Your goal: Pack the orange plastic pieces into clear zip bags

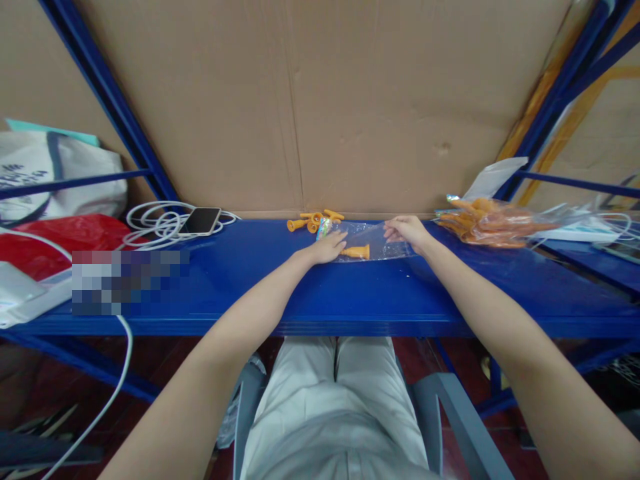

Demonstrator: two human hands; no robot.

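A small clear plastic bag [373, 240] lies on the blue shelf [350, 293] in front of me. My left hand [327, 248] rests at the bag's left opening, fingers curled around an orange cone-shaped piece [357, 251] that sits partly inside it. My right hand [407, 231] pinches the bag's upper right edge. Just behind the bag, several loose orange pieces [315, 221] lie against the cardboard wall.
A larger clear bag full of orange pieces [487, 223] lies to the right. A phone [201, 221] sits on coiled white cable [155, 223] at the left, beside a red bag [65, 237] and a white tote [55, 173]. Cardboard [320, 100] backs the shelf.
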